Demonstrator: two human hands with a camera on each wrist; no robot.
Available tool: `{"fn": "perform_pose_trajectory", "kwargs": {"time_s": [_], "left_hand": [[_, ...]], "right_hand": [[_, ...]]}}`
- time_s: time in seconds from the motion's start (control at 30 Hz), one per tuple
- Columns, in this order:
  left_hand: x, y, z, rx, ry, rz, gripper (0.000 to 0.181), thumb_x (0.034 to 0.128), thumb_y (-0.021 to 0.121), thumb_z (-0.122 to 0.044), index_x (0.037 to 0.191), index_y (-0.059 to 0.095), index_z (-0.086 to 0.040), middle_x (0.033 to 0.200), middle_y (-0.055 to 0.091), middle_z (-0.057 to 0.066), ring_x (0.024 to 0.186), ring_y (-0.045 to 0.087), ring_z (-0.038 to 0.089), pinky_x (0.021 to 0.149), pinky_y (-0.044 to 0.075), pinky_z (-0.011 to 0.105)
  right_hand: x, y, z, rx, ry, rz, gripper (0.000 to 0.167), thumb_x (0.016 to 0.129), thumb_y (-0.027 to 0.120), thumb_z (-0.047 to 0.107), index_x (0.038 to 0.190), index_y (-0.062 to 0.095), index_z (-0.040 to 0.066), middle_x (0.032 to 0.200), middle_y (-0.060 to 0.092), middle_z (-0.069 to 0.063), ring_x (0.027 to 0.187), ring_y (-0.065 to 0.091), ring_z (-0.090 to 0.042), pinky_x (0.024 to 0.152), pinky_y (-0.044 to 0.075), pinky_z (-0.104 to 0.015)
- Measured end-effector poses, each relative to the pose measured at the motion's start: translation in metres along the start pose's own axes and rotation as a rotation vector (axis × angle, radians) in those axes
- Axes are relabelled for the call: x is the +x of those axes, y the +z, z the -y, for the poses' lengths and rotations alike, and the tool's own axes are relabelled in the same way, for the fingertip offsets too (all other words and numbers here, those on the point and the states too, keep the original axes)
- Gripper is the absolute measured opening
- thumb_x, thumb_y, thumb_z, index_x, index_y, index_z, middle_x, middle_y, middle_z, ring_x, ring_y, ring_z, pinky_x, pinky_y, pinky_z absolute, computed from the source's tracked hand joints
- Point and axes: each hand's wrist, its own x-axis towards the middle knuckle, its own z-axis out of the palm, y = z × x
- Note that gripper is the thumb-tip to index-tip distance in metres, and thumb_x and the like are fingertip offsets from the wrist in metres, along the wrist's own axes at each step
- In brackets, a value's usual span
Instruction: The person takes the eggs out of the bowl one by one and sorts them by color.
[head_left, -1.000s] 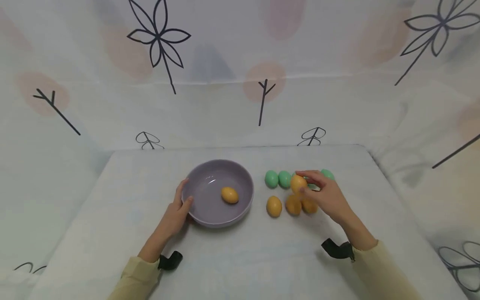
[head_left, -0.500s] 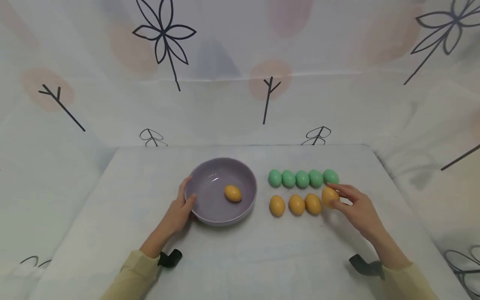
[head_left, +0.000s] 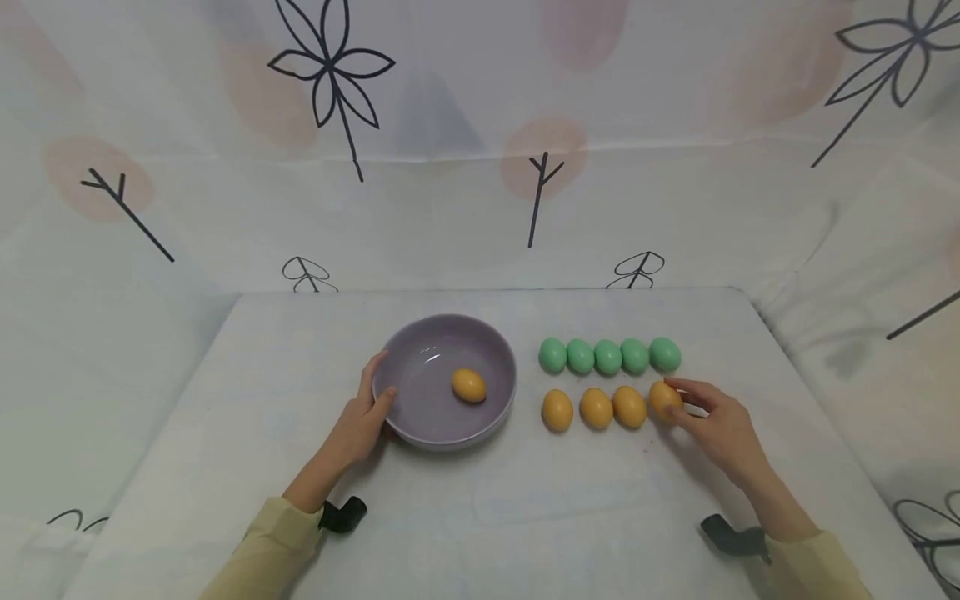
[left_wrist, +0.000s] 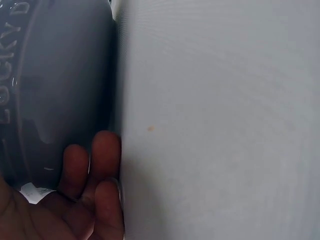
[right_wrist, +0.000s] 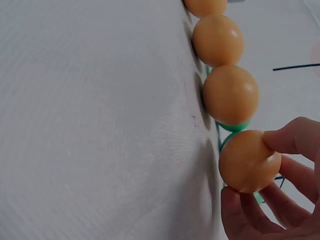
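Note:
My left hand (head_left: pixel 362 423) holds a purple-grey bowl (head_left: pixel 405 425) by its left side, thumb over the rim and fingers against the outer wall. Raised lettering shows on the bowl's outside in the left wrist view. Inside the bowl lies one orange egg (head_left: pixel 468 386). At the right end of the orange row, my right hand (head_left: pixel 722 429) pinches an orange egg (right_wrist: pixel 249 162) between thumb and fingers, at or just above the table. Left of it stand three more orange eggs, the closest one (head_left: pixel 630 407) a small gap away.
Behind the orange row, several green eggs (head_left: pixel 607 357) form a straight line. The white-covered table (head_left: pixel 480 533) meets a patterned cloth backdrop (head_left: pixel 450 225) at its far edge. A black strap piece (head_left: pixel 731 537) sticks out from each wrist.
My right hand has carried the orange egg rightward from above the rows and lowered it to the end of the orange row. The left hand keeps its hold on the bowl.

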Motion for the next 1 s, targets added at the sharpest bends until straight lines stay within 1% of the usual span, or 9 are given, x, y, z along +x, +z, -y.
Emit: {"fn": "perform_pose_trajectory", "kwargs": {"time_s": [0.07, 0.13, 0.2, 0.27, 0.37, 0.43, 0.5, 0.63, 1.0], "left_hand": [[0.0001, 0.0002, -0.0009, 0.000, -0.007, 0.006, 0.058, 0.1088, 0.037, -0.034, 0.158, 0.008, -0.031, 0.063, 0.060, 0.009, 0.058, 0.060, 0.021, 0.069, 0.047, 0.036], [0.0002, 0.0001, -0.0014, 0.003, -0.012, 0.007, 0.058, 0.1088, 0.037, -0.034, 0.158, 0.008, -0.031, 0.063, 0.061, 0.009, 0.058, 0.060, 0.021, 0.069, 0.046, 0.036], [0.0003, 0.0000, -0.0017, 0.004, -0.015, 0.005, 0.058, 0.1087, 0.037, -0.035, 0.158, 0.008, -0.032, 0.063, 0.061, 0.009, 0.058, 0.060, 0.021, 0.069, 0.046, 0.036], [0.0003, 0.0000, -0.0014, 0.003, -0.017, 0.006, 0.057, 0.1086, 0.037, -0.036, 0.158, 0.008, -0.031, 0.063, 0.061, 0.009, 0.059, 0.060, 0.021, 0.068, 0.046, 0.036], [0.0005, 0.0004, -0.0004, 0.000, -0.022, 0.005, 0.057, 0.1085, 0.036, -0.037, 0.158, 0.008, -0.032, 0.064, 0.061, 0.008, 0.059, 0.060, 0.021, 0.068, 0.046, 0.036], [0.0007, 0.0007, 0.0003, -0.001, -0.022, 0.004, 0.057, 0.1084, 0.036, -0.037, 0.158, 0.008, -0.032, 0.063, 0.061, 0.008, 0.059, 0.060, 0.021, 0.069, 0.046, 0.036], [0.0009, 0.0009, 0.0009, -0.003, -0.021, 0.005, 0.057, 0.1085, 0.036, -0.038, 0.158, 0.008, -0.032, 0.063, 0.061, 0.008, 0.059, 0.060, 0.021, 0.069, 0.046, 0.036], [0.0013, 0.0008, 0.0012, -0.002, -0.014, 0.006, 0.057, 0.1085, 0.036, -0.038, 0.158, 0.008, -0.032, 0.063, 0.060, 0.008, 0.059, 0.060, 0.021, 0.069, 0.046, 0.036], [0.0004, -0.0005, -0.0022, 0.001, -0.026, 0.020, 0.057, 0.1087, 0.035, -0.037, 0.158, 0.007, -0.033, 0.066, 0.061, 0.009, 0.060, 0.060, 0.022, 0.069, 0.045, 0.035]], "right_hand": [[-0.0004, 0.0007, -0.0012, -0.011, -0.004, 0.008, 0.046, 0.096, 0.069, 0.023, 0.134, 0.058, -0.001, 0.134, 0.056, -0.025, 0.116, 0.056, -0.044, 0.092, 0.045, -0.054], [-0.0005, 0.0012, -0.0024, -0.027, -0.006, 0.012, 0.045, 0.096, 0.069, 0.024, 0.133, 0.059, 0.000, 0.132, 0.058, -0.023, 0.115, 0.057, -0.042, 0.090, 0.049, -0.040], [-0.0004, 0.0015, -0.0035, -0.037, -0.008, 0.016, 0.046, 0.096, 0.069, 0.025, 0.133, 0.060, 0.001, 0.132, 0.059, -0.021, 0.115, 0.058, -0.040, 0.086, 0.048, -0.026], [-0.0003, 0.0016, -0.0041, -0.042, -0.005, 0.017, 0.046, 0.096, 0.069, 0.025, 0.134, 0.060, 0.001, 0.133, 0.059, -0.021, 0.115, 0.058, -0.039, 0.083, 0.046, -0.021], [0.0000, 0.0017, -0.0035, -0.031, 0.004, 0.028, 0.047, 0.096, 0.069, 0.025, 0.134, 0.059, 0.000, 0.134, 0.057, -0.022, 0.116, 0.057, -0.041, 0.088, 0.050, -0.034], [0.0006, 0.0019, -0.0025, -0.023, 0.016, 0.042, 0.049, 0.097, 0.068, 0.027, 0.135, 0.058, 0.000, 0.135, 0.055, -0.024, 0.118, 0.055, -0.043, 0.091, 0.049, -0.049], [0.0014, 0.0021, -0.0015, -0.013, 0.029, 0.062, 0.051, 0.098, 0.066, 0.029, 0.137, 0.056, -0.001, 0.137, 0.053, -0.026, 0.120, 0.053, -0.046, 0.092, 0.045, -0.060], [0.0033, 0.0021, -0.0005, -0.005, 0.049, 0.096, 0.055, 0.099, 0.064, 0.034, 0.139, 0.054, -0.002, 0.138, 0.052, -0.026, 0.122, 0.050, -0.047, 0.095, 0.042, -0.061], [0.0055, 0.0008, -0.0003, 0.015, 0.081, 0.140, 0.061, 0.098, 0.065, 0.037, 0.144, 0.049, -0.001, 0.143, 0.047, -0.027, 0.124, 0.050, -0.047, 0.094, 0.045, -0.059]]}}
